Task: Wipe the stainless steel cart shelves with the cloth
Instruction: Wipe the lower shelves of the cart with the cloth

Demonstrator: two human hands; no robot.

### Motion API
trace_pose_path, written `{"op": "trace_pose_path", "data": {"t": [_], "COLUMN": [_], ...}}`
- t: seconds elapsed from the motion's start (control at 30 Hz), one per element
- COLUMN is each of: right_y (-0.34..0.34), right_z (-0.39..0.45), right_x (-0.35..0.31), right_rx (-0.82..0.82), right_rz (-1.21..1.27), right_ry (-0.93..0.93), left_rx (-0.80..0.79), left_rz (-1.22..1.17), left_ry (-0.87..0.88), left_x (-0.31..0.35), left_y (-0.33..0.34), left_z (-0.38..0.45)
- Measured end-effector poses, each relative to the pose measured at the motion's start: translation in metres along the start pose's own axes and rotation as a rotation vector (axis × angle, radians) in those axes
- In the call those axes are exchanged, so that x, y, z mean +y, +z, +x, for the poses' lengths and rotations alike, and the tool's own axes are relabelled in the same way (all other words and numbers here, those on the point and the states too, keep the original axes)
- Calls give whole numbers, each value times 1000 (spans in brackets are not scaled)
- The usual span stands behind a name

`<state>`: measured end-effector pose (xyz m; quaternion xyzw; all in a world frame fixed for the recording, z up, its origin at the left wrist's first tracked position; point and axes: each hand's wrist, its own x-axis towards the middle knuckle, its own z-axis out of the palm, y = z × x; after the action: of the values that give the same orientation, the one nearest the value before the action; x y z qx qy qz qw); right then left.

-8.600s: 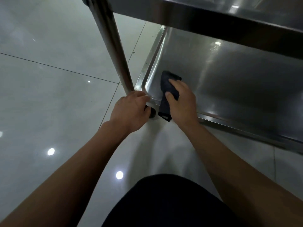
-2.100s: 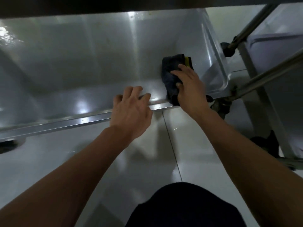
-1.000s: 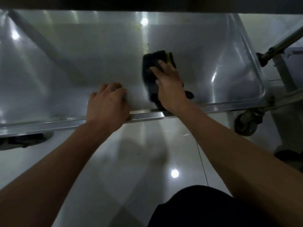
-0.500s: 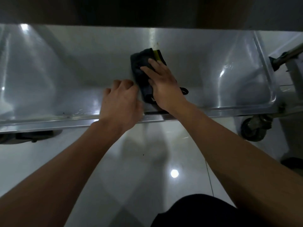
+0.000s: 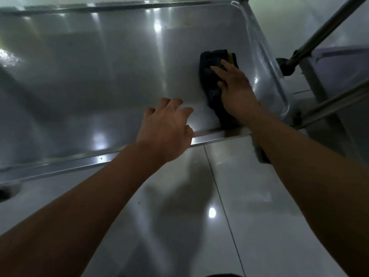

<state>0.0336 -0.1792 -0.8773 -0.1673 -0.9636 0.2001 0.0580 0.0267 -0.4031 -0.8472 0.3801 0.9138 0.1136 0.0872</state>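
Dark cloth (image 5: 211, 76) w/ yellow edge lies flat on cart shelf (image 5: 99, 76), near its right rim; right hand (image 5: 235, 90) presses it, fingers (image 5: 216, 69) straight. Left hand (image 5: 165, 128) rests on shelf's front edge, fingers loosely spread, holding nothing. Glossy tiled floor (image 5: 199, 216) below

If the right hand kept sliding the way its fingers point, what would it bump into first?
Probably the shelf's raised far rim. The right hand presses the cloth flat, fingers pointing up-left across bare steel; depth is hard to judge.
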Motion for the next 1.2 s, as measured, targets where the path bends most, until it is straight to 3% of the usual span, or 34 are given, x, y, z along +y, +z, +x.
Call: {"op": "trace_pose_path", "data": {"t": [0.27,0.57,0.63,0.77,0.93,1.03,1.2], "right_y": [-43,-43,-39,-18,15,35,61], "right_z": [6,7,13,25,46,54,63], "right_x": [90,91,81,44,-27,-69,-130], "right_rx": [36,96,63,47,60,41,-8], "right_rz": [-74,-109,-157,-100,-46,-5,17], "right_ry": [266,169,183,143,39,-10,-81], "left_rx": [-39,-74,-82,-42,100,117,198], "left_rz": [97,76,33,-277,-130,-20,-37], "left_ry": [-37,7,21,-35,-202,-211,-259], "left_x": [23,24,19,-12,-85,-109,-131], "left_y": [5,4,1,-13,-28,-34,-38], "left_z": [20,18,17,13,-13,-36,-56]}}
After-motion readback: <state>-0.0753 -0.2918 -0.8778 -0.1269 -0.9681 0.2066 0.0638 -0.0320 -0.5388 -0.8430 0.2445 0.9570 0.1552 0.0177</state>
